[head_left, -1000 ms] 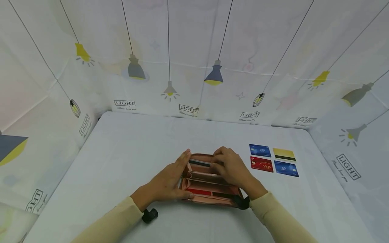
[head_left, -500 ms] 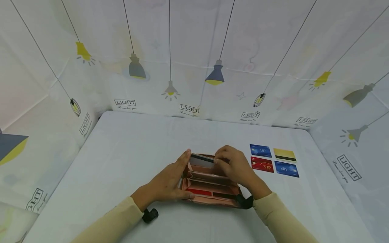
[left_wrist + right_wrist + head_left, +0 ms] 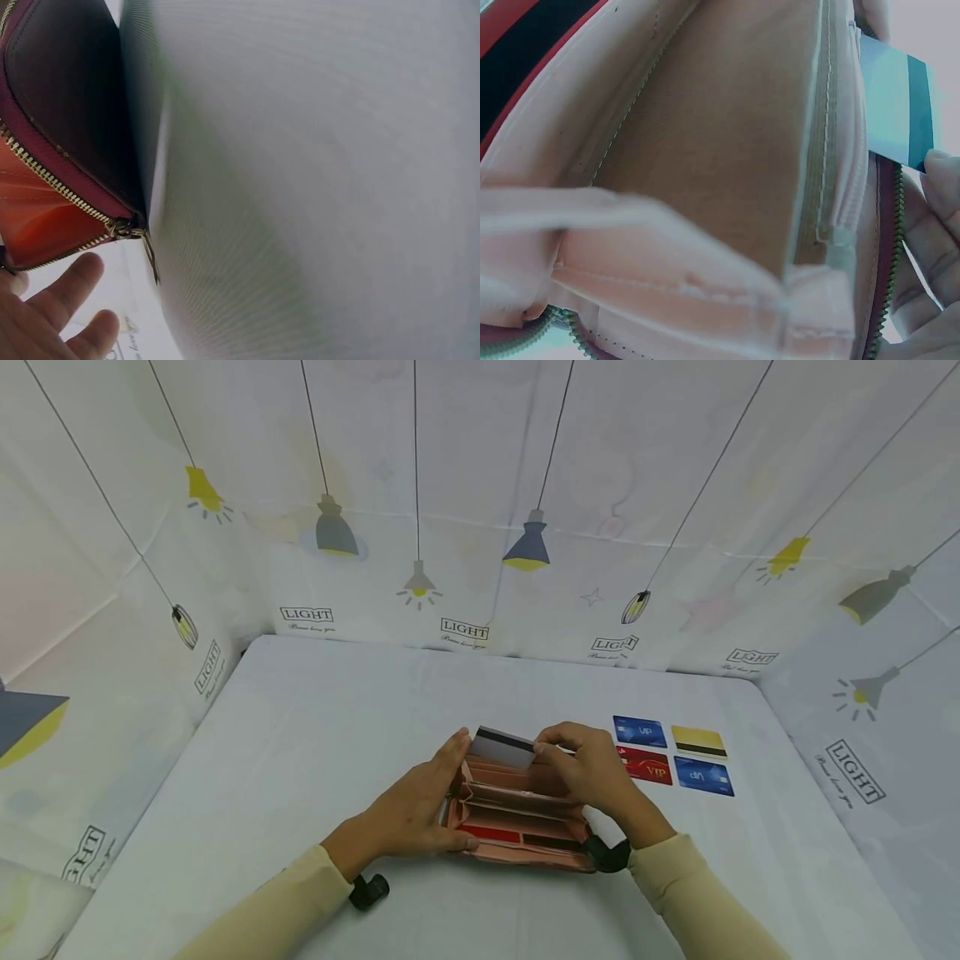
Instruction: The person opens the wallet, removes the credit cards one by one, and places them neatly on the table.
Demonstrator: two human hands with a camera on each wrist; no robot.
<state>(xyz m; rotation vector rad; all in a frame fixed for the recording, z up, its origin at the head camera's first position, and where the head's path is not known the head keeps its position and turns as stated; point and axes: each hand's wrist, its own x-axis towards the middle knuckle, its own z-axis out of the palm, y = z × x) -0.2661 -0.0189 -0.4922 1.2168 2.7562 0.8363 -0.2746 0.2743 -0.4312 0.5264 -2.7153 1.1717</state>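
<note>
A pink zip wallet (image 3: 517,795) lies unzipped and spread on the table, its compartments facing up. My left hand (image 3: 408,806) holds its left end, thumb over the front edge and fingers along the back. Brass zipper teeth show near those fingers in the left wrist view. With thumb and fingers, my right hand (image 3: 592,772) pinches the right end of a silver-grey card (image 3: 504,748) with a dark stripe. The card stands up out of the rear slots, its lower part hidden there. A red card (image 3: 489,833) and a dark-striped card (image 3: 551,842) sit in the front slots.
On the table right of the wallet lie two blue cards, one at the back (image 3: 639,732) and one in front (image 3: 703,776), a gold card (image 3: 699,741) and a red VIP card (image 3: 647,766). Fabric printed with lamps (image 3: 465,527) walls the table's back and sides.
The silver-grey card has risen out of the rear slot, pulled up by my right hand, so more of its face shows. My left hand stays on the wallet.
</note>
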